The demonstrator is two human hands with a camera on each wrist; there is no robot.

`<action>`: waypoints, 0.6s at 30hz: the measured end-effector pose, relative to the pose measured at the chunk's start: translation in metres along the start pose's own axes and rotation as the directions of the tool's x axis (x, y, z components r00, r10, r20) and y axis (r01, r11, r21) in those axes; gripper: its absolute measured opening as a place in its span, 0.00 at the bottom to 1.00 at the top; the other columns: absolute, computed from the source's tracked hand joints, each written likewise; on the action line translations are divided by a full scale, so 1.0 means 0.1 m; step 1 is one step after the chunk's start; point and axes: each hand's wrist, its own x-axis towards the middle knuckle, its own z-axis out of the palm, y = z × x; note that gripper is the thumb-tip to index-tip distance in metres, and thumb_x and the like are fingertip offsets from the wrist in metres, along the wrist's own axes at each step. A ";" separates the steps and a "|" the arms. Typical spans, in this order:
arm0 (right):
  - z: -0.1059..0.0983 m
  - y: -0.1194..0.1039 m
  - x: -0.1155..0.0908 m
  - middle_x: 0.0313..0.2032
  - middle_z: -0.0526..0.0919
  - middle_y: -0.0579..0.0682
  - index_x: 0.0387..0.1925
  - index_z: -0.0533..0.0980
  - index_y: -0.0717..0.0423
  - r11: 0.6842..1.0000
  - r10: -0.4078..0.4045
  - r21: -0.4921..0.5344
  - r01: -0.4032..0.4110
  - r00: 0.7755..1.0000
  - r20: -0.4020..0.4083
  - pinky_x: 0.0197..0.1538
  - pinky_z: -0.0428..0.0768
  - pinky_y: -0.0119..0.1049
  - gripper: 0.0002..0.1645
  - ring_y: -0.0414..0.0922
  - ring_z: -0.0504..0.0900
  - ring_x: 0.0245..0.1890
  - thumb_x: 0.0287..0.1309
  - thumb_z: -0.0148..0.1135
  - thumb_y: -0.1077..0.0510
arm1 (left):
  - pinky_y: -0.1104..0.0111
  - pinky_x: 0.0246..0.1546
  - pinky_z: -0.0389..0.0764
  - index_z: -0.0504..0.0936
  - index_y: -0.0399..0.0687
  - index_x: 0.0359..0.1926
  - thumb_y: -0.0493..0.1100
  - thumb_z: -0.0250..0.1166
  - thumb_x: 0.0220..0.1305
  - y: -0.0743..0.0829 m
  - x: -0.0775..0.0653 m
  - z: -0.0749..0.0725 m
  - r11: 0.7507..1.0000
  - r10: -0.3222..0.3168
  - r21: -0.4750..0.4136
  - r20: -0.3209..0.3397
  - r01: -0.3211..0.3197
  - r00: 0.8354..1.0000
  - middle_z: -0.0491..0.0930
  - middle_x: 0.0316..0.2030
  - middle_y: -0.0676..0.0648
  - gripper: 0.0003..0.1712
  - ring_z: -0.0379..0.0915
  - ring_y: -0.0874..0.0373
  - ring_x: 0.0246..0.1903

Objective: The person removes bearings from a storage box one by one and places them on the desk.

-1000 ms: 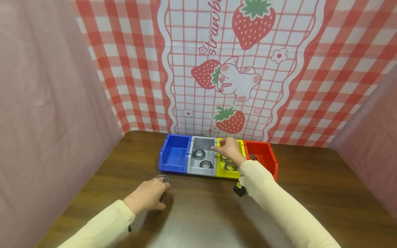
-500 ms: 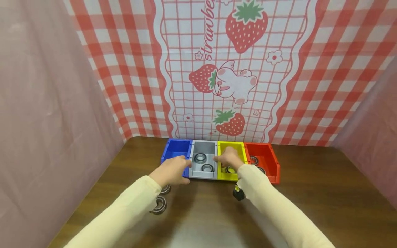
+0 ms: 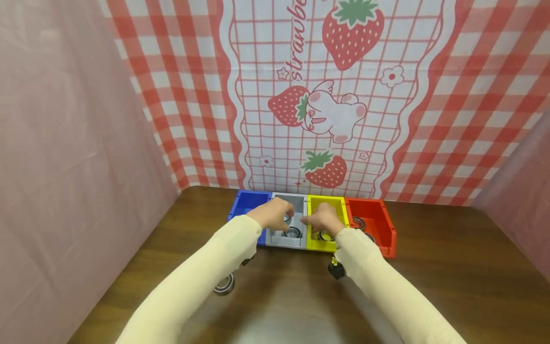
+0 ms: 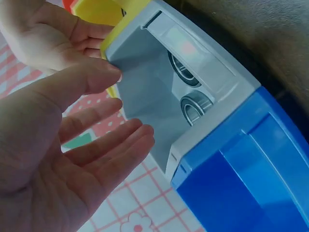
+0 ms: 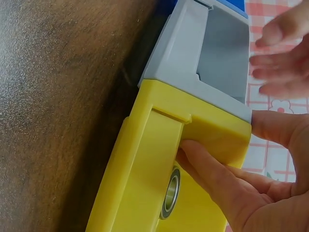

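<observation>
My left hand [image 3: 271,213] hovers over the grey bin [image 3: 285,243], thumb and fingers apart and holding nothing. Inside that bin lie two ball bearings, the nearer bearing [image 4: 198,105] by its front wall. My right hand [image 3: 324,218] is at the yellow bin [image 3: 320,246]. In the right wrist view its fingers [image 5: 205,162] reach inside while the thumb lies over the side wall next to the grey bin, pinching that wall. A bearing [image 5: 171,193] shows in the yellow bin, partly hidden by its front lip.
The blue bin [image 3: 249,198] joins the row on the left, partly behind my left sleeve. A red bin [image 3: 388,239] with bearings ends it on the right. One bearing [image 3: 224,285] lies on the wooden table [image 3: 275,306] by my left sleeve. A checked cloth [image 3: 193,119] hangs behind.
My left hand has moved from the bearings on the table, past the blue bin, to the grey bin. My right hand has come lower at the yellow bin's side wall.
</observation>
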 end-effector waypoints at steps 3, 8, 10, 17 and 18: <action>0.00 0.00 0.01 0.17 0.84 0.54 0.15 0.76 0.58 1.000 -0.002 -0.003 0.002 1.000 -0.006 0.26 0.76 0.30 0.21 0.49 0.88 0.27 0.50 0.71 0.49 | 0.64 0.47 0.81 0.78 0.42 0.56 0.41 0.69 0.57 0.04 0.10 0.01 1.000 -0.005 -0.012 0.032 0.005 0.999 0.81 0.54 0.42 0.24 0.79 0.55 0.43; -0.02 0.01 -0.01 0.17 0.84 0.53 0.14 0.78 0.60 1.000 0.002 -0.019 -0.002 1.000 0.001 0.23 0.72 0.29 0.22 0.51 0.87 0.28 0.49 0.71 0.48 | 0.66 0.45 0.81 0.79 0.44 0.53 0.43 0.70 0.55 0.12 0.22 0.04 0.997 -0.072 -0.017 0.066 0.074 0.995 0.81 0.51 0.46 0.23 0.77 0.57 0.41; -0.03 0.02 -0.02 0.17 0.84 0.53 0.16 0.80 0.61 1.000 0.010 -0.016 -0.010 1.000 0.002 0.24 0.72 0.29 0.22 0.51 0.87 0.28 0.50 0.71 0.47 | 0.66 0.43 0.80 0.79 0.45 0.51 0.44 0.71 0.55 0.14 0.26 0.07 0.994 -0.109 -0.022 0.084 0.112 0.990 0.81 0.49 0.47 0.22 0.76 0.58 0.40; -0.01 0.02 -0.01 0.24 0.87 0.57 0.22 0.82 0.63 0.999 0.033 0.033 -0.034 0.999 0.016 0.29 0.79 0.33 0.20 0.49 0.87 0.28 0.51 0.70 0.49 | 0.66 0.43 0.81 0.80 0.44 0.48 0.47 0.71 0.54 0.14 0.36 0.22 0.979 -0.197 -0.028 0.107 0.201 0.975 0.82 0.45 0.48 0.21 0.77 0.58 0.40; -0.01 0.02 -0.01 0.25 0.86 0.58 0.23 0.82 0.63 0.999 0.033 0.040 -0.033 0.999 0.019 0.31 0.81 0.34 0.19 0.49 0.87 0.28 0.51 0.70 0.49 | 0.66 0.43 0.81 0.81 0.44 0.48 0.47 0.71 0.54 0.15 0.36 0.23 0.977 -0.204 -0.032 0.105 0.209 0.973 0.83 0.45 0.48 0.21 0.77 0.58 0.39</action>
